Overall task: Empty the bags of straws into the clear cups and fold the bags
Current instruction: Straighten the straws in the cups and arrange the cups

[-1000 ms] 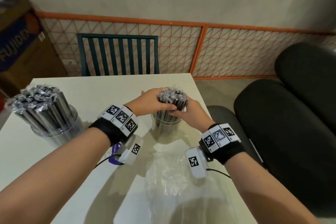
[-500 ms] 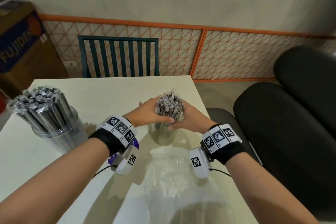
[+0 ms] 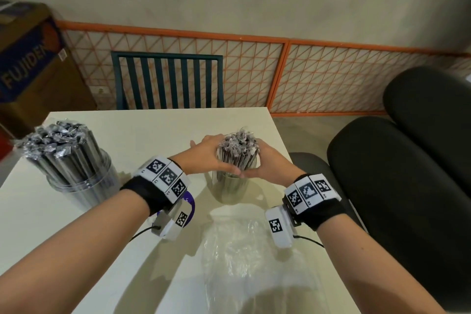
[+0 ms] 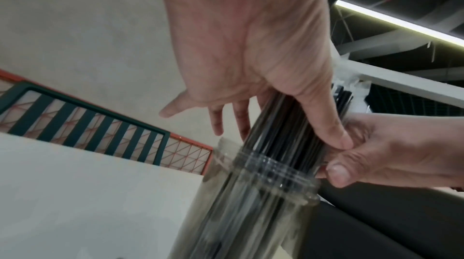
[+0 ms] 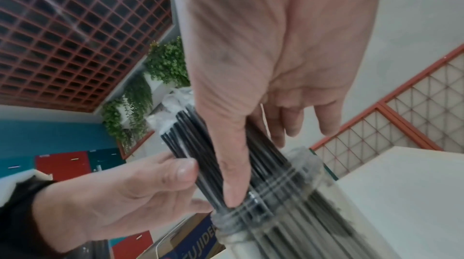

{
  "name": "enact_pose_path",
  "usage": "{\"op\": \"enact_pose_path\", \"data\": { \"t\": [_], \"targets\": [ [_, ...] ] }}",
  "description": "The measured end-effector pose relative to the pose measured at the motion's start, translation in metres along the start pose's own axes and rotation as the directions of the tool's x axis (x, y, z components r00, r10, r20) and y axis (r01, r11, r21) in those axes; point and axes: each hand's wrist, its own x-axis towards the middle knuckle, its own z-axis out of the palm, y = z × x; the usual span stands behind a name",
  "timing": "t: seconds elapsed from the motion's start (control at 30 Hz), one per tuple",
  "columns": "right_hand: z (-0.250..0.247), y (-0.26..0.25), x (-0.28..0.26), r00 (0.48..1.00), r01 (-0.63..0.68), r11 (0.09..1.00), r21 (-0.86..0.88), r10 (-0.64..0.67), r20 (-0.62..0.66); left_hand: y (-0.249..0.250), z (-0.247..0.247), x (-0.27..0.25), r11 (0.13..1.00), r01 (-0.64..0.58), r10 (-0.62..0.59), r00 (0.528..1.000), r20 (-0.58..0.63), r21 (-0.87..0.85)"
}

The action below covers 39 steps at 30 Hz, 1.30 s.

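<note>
A bundle of wrapped black straws (image 3: 238, 151) stands in a clear cup (image 3: 229, 190) near the table's right edge. My left hand (image 3: 207, 157) wraps the bundle from the left, thumb across its front, just above the cup's rim (image 4: 271, 166). My right hand (image 3: 265, 164) closes on the bundle (image 5: 216, 164) from the right, thumb pointing down to the rim. The two thumbs meet in front. A second clear cup (image 3: 84, 186) at the left is packed with straws (image 3: 54, 144). An empty clear bag (image 3: 244, 260) lies flat on the table in front of me.
The white table (image 3: 158, 132) ends just right of the cup. Black padded seats (image 3: 397, 186) stand to the right. A green slatted chair (image 3: 168, 79) sits behind the table, and a cardboard box (image 3: 28, 58) at the far left.
The straw bundle has sunk lower into the cup. Both hands came down with it and now sit close above the rim.
</note>
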Motion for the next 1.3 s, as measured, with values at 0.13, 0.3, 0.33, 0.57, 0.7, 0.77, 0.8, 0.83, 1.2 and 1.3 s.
{"op": "enact_pose_path", "data": {
  "t": [0.13,0.3,0.33,0.57,0.7,0.77,0.8,0.83,1.2,1.3],
  "targets": [
    [0.008,0.009,0.0,1.0,-0.012,0.995,0.103,0.014,-0.016,0.0,0.002,-0.005,0.978,-0.031,0.029,0.999,-0.012,-0.207],
    [0.011,0.016,-0.001,0.998,0.007,0.984,0.178,0.004,-0.063,-0.003,-0.002,-0.005,0.966,-0.087,0.077,0.996,-0.051,-0.243],
    [0.011,0.016,-0.001,0.998,0.006,0.983,0.181,0.005,-0.064,-0.004,-0.002,-0.005,0.967,-0.084,0.074,0.996,-0.051,-0.241],
    [0.016,0.026,-0.004,0.998,-0.023,0.989,0.145,0.031,-0.048,-0.012,-0.002,-0.008,0.984,-0.05,0.035,0.995,-0.091,-0.172],
    [0.017,0.013,-0.006,0.997,-0.021,0.981,0.195,0.036,-0.074,-0.003,0.001,-0.01,0.985,-0.067,0.055,0.995,-0.081,-0.159],
    [0.018,0.003,-0.002,0.993,-0.027,0.981,0.191,0.049,-0.109,0.008,0.005,-0.009,0.978,-0.088,0.08,0.996,-0.048,-0.189],
    [0.019,-0.001,0.0,0.99,-0.028,0.985,0.173,0.051,-0.128,0.013,0.007,-0.008,0.978,-0.077,0.071,0.997,-0.034,-0.195],
    [0.02,-0.005,0.002,0.988,-0.019,0.988,0.152,0.042,-0.15,0.017,0.007,-0.008,0.98,-0.064,0.057,0.998,-0.04,-0.19],
    [0.016,0.001,0.0,0.997,0.014,0.994,0.11,-0.006,-0.076,0.01,0.008,-0.009,0.995,0.045,-0.046,0.999,-0.02,-0.088],
    [0.016,0.004,0.003,0.996,0.021,0.992,0.124,-0.01,-0.091,0.006,0.008,-0.007,0.996,0.049,-0.054,0.997,-0.06,-0.077]
  ]
}}
